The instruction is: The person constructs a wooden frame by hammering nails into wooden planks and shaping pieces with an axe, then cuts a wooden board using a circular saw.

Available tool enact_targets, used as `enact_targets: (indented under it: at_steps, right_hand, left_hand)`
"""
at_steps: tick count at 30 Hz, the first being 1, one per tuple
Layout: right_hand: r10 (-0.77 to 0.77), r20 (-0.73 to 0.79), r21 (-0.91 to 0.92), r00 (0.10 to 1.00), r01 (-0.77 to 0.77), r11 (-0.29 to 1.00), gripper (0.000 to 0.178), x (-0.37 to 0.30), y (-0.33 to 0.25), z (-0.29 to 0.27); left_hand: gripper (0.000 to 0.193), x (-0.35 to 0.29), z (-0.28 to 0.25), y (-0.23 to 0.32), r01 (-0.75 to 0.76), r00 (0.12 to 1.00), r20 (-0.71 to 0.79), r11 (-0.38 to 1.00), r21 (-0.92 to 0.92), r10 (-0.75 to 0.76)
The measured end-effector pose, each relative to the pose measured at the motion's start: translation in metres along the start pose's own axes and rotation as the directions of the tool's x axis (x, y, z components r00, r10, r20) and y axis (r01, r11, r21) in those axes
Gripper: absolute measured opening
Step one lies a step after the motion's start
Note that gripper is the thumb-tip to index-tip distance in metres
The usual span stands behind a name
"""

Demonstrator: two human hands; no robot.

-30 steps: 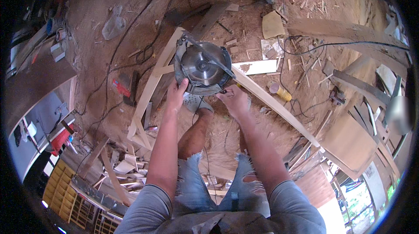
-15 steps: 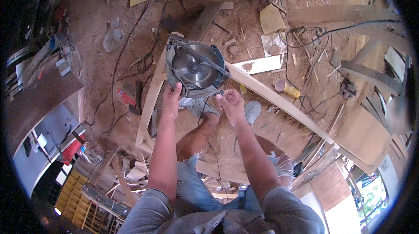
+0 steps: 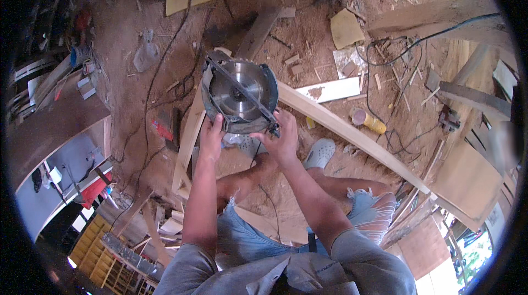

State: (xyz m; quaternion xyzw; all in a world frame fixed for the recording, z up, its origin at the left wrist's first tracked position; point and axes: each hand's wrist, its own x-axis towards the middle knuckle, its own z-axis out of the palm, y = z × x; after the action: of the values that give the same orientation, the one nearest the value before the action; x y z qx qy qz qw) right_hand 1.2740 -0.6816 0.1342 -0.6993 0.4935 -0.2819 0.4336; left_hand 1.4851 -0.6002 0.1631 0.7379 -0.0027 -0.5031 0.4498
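A circular saw [image 3: 223, 90] lies in front of me with its round toothed blade [image 3: 261, 83] facing up. Slanting across the blade, from upper left to lower right, is a narrow dark metal bar [image 3: 254, 98]. My left hand [image 3: 210, 136] is closed on the saw's near left edge, thumb on top. At the near right corner, my right hand [image 3: 282, 138] grips the end of the bar beside a small dark fitting [image 3: 273, 128], fingers curled behind it. The saw's underside is hidden.
Long pale timbers [image 3: 357, 135] run out on both sides of the saw. Black cables [image 3: 148, 89] wind over the dirt floor among wood scraps. To the right are a yellow cylinder [image 3: 369, 121] and a white board [image 3: 330, 91]. A shelf unit [image 3: 69, 157] stands at the left.
The bar has swung from the blade's upper right to across its middle. My right hand has moved left and taken a fuller grip at the corner. The saw has shifted slightly left.
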Motion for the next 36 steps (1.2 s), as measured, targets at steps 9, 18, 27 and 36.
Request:
enact_targets:
  at_steps: [9, 18, 27, 36]
  right_hand:
    - [-0.301, 0.169, -0.092, 0.938, 0.319, 0.943, 0.034, 0.013, 0.027, -0.045]
    - [0.294, 0.828, 0.519, 0.477, -0.851, -0.084, 0.032, 0.039, 0.032, -0.037]
    - [-0.236, 0.180, -0.088, 0.955, 0.254, 0.963, 0.049, 0.033, 0.028, -0.033]
    - [-0.341, 0.094, -0.124, 0.935, 0.350, 0.928, 0.040, 0.062, 0.032, -0.039]
  left_hand:
    - [0.068, -0.001, 0.005, -0.002, -0.039, 0.999, 0.015, 0.997, -0.063, 0.040]
    - [0.067, -0.004, 0.015, -0.018, -0.150, 0.989, -0.015, 0.970, -0.193, 0.150]
    - [0.070, -0.008, 0.038, -0.013, -0.188, 0.982, -0.056, 0.939, -0.289, 0.179]
    - [0.077, -0.008, 0.037, -0.016, -0.161, 0.986, -0.020, 0.939, -0.303, 0.163]
